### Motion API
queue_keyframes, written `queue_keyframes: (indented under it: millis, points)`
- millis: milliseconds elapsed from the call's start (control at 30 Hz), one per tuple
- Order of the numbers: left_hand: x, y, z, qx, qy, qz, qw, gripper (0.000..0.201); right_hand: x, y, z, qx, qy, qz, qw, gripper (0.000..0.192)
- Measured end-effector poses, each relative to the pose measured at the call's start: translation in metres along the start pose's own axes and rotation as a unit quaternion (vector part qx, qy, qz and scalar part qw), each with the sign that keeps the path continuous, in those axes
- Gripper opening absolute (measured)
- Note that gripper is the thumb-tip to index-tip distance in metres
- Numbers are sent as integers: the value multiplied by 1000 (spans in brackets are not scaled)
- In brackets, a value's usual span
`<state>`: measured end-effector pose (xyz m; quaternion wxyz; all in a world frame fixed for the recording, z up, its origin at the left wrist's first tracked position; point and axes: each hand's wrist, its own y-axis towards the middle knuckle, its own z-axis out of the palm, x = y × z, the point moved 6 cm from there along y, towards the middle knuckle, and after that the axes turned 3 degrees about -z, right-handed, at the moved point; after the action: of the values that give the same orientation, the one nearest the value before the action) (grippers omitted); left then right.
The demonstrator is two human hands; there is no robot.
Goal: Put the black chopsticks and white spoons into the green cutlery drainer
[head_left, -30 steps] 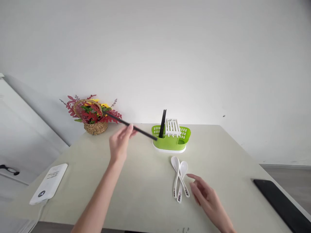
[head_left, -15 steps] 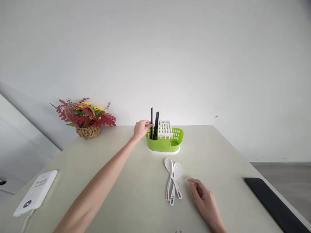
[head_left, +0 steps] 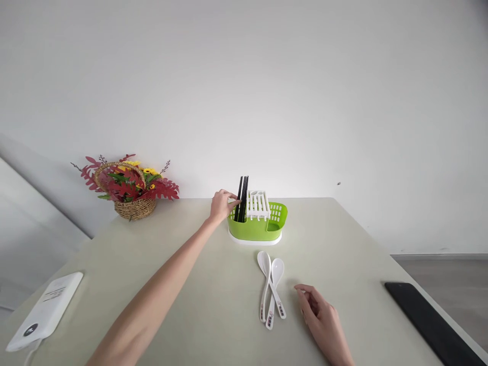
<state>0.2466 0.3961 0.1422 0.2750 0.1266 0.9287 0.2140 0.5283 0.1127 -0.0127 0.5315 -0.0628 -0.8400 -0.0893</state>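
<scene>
My left hand (head_left: 223, 204) reaches to the left end of a green cutlery holder (head_left: 251, 233). Its thumb and forefinger are closed on black chopsticks (head_left: 239, 195), whose lower ends are inside the holder. More black chopsticks (head_left: 245, 198) stand just to the right, beside the white slotted rack (head_left: 259, 204) across the holder's middle. My right hand (head_left: 319, 315) rests on the table, loosely curled, with a gap between thumb and fingers and nothing in it. To its left lie white spoons (head_left: 277, 269), their handles crossing. The right compartment of the holder shows no cutlery.
A wicker basket of artificial flowers (head_left: 133, 190) stands at the back left. A white power bank (head_left: 48, 307) with a cable lies at the left. Along the right table edge is a black phone-like slab (head_left: 427, 317). A wall rises behind the table (head_left: 198, 305).
The chopsticks in my left hand have gone lower into the holder and now lean right, closer to the others. My right hand has stayed by the spoons. The view has shifted slightly.
</scene>
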Motion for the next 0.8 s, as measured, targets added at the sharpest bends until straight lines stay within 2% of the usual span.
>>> queue_keyframes:
  millis: [100,200,300,367,433,500,633,800]
  points:
    - [3,-3,0,-4,-41,8,999,33,-3,-1,2,10,-9,14,1000,47]
    - [13,-15,-9,-63,-108,-9,992,37,-5,-1,2,13,-13,20,1000,48]
    - [41,-42,-16,-159,-189,-97,964,41,-6,0,3,15,-16,26,999,48]
    - [66,-70,-11,-185,-221,-185,939,45,-5,0,3,19,-19,28,999,48]
    - [85,-102,1,-149,-228,-249,929,47,0,0,5,28,-27,23,999,46]
    - [91,-132,11,-102,-231,-251,934,48,5,-2,8,42,-44,16,998,43]
    - [79,-178,14,-33,-266,-204,941,47,13,-2,16,62,-100,1,993,38]
    - [61,-198,7,17,-284,-197,938,48,30,24,22,39,-128,-54,990,44]
